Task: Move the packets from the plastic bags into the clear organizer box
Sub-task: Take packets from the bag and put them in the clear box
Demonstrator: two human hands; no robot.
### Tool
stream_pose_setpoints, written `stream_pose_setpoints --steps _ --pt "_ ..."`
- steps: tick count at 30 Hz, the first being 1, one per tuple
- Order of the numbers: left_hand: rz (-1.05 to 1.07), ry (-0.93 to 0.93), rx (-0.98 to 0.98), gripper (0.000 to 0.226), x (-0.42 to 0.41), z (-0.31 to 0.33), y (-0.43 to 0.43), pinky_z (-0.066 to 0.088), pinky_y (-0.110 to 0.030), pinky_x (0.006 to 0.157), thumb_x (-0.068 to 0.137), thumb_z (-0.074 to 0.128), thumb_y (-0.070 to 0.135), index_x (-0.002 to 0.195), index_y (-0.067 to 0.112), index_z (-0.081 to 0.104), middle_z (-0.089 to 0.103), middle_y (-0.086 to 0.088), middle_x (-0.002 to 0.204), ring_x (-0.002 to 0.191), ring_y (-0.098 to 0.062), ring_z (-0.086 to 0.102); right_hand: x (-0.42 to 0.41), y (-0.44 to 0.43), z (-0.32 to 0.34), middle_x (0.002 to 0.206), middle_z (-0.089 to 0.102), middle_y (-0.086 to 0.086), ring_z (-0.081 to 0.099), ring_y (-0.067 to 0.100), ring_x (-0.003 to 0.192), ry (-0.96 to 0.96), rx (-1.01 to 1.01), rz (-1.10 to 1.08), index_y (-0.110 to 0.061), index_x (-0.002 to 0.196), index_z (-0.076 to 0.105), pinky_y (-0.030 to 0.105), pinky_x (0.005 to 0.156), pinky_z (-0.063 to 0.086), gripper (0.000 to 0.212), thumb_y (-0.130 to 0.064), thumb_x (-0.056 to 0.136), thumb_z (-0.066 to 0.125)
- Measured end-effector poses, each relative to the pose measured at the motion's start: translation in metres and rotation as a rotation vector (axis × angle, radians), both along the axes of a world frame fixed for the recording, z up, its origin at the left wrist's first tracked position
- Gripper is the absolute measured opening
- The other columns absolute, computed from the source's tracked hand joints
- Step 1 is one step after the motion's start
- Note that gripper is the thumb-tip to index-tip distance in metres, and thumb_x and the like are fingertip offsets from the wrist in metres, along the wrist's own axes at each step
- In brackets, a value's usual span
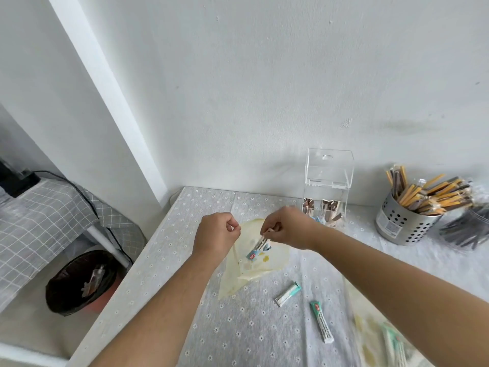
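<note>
Head view: left hand (215, 234) pinches crinkly plastic bag (254, 271); right hand (288, 227) pinches slim packet (258, 249).

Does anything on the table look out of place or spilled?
Yes: a green-and-white stick packet and a second one lie loose and askew on the tablecloth, outside the plastic bag and the clear organizer box.

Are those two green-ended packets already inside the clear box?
No: the nearer packet and the farther packet lie on the tablecloth, apart from the clear box.
</note>
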State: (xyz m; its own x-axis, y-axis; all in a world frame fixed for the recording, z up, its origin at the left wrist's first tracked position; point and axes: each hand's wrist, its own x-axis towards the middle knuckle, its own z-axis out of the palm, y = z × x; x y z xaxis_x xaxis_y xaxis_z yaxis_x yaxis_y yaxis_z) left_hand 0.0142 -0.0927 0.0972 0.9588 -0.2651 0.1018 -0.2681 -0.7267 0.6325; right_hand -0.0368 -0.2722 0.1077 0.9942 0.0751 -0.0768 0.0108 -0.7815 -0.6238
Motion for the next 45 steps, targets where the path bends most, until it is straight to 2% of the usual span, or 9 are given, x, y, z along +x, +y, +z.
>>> stream_pose_setpoints --steps 3,5,7,14,19,27,32,38,45 --pt "0.002 0.006 -0.001 0.005 0.001 0.000 0.000 0.044 -0.022 0.057 0.078 0.069 0.012 0.073 0.013 0.072 0.052 0.010 0.057 0.055 -0.009 0.052 -0.005 -0.030 0.023 0.066 0.064 -0.001 0.056 -0.004 0.051 0.001 0.233 -0.153 -0.011 0.087 0.074 0.006 0.056 0.045 0.008 -0.007 0.081 0.070" --pt "0.004 0.008 0.002 0.006 0.001 0.000 0.000 0.047 -0.024 0.058 0.078 0.069 0.012 0.072 0.014 0.071 0.053 0.009 0.057 0.055 -0.009 0.052 -0.006 -0.054 0.034 0.069 0.068 0.008 0.065 0.011 0.061 -0.030 0.344 -0.255 -0.011 0.083 0.073 0.025 0.071 0.056 0.008 -0.004 0.081 0.071" --pt "0.005 0.009 0.001 0.008 0.002 0.000 0.001 0.049 -0.027 0.060 0.077 0.068 0.012 0.071 0.016 0.070 0.054 0.009 0.057 0.055 -0.010 0.052 -0.006 -0.076 0.039 0.071 0.070 0.012 0.065 0.021 0.067 -0.072 0.393 -0.358 -0.015 0.078 0.073 0.041 0.077 0.054 0.010 -0.005 0.081 0.071" --pt "0.026 0.020 -0.019 0.010 0.001 -0.002 0.001 0.040 -0.021 0.053 0.076 0.070 0.010 0.068 0.017 0.069 0.054 0.007 0.054 0.052 -0.009 0.051 0.003 -0.118 0.009 0.075 0.069 0.015 0.065 0.020 0.066 -0.085 0.431 -0.628 -0.013 0.075 0.070 0.046 0.080 0.055 0.013 -0.003 0.083 0.067" --pt "0.018 0.014 -0.033 0.015 0.001 -0.002 -0.002 0.038 -0.020 0.051 0.076 0.072 0.010 0.065 0.019 0.067 0.054 0.006 0.054 0.051 -0.009 0.051 0.003 -0.126 -0.027 0.068 0.067 0.006 0.063 0.015 0.061 0.011 0.399 -0.747 -0.003 0.086 0.071 0.032 0.064 0.059 0.006 -0.002 0.083 0.065" --pt "-0.002 0.013 -0.032 0.017 0.001 -0.002 -0.005 0.044 -0.024 0.056 0.075 0.073 0.010 0.064 0.021 0.067 0.057 0.004 0.054 0.054 -0.014 0.055 0.022 -0.121 -0.025 0.058 0.059 -0.003 0.047 0.011 0.048 0.120 0.063 -0.555 -0.010 0.086 0.075 0.018 0.046 0.041 0.017 -0.005 0.083 0.059" --pt "-0.005 0.015 -0.030 0.016 0.001 -0.002 -0.006 0.044 -0.025 0.056 0.075 0.073 0.011 0.063 0.021 0.067 0.056 0.003 0.053 0.053 -0.014 0.053 0.035 -0.111 -0.025 0.067 0.065 0.000 0.045 0.007 0.044 0.133 0.028 -0.485 -0.011 0.088 0.076 0.013 0.038 0.038 0.017 -0.007 0.083 0.060" --pt "-0.019 0.031 -0.032 0.016 -0.003 -0.002 -0.008 0.045 -0.025 0.055 0.075 0.073 0.011 0.064 0.021 0.067 0.056 0.004 0.052 0.052 -0.012 0.052 0.036 -0.109 -0.041 0.104 0.070 0.005 0.062 0.019 0.074 0.127 -0.199 -0.492 -0.016 0.099 0.073 0.026 0.067 0.052 0.021 -0.009 0.087 0.058" --pt "-0.022 0.037 -0.035 0.013 -0.004 -0.002 -0.009 0.042 -0.021 0.052 0.076 0.073 0.012 0.065 0.019 0.068 0.055 0.004 0.052 0.051 -0.010 0.050 0.036 -0.103 -0.052 0.105 0.072 0.002 0.066 0.022 0.091 0.108 -0.270 -0.410 -0.020 0.098 0.072 0.035 0.082 0.056 0.022 -0.011 0.087 0.055"
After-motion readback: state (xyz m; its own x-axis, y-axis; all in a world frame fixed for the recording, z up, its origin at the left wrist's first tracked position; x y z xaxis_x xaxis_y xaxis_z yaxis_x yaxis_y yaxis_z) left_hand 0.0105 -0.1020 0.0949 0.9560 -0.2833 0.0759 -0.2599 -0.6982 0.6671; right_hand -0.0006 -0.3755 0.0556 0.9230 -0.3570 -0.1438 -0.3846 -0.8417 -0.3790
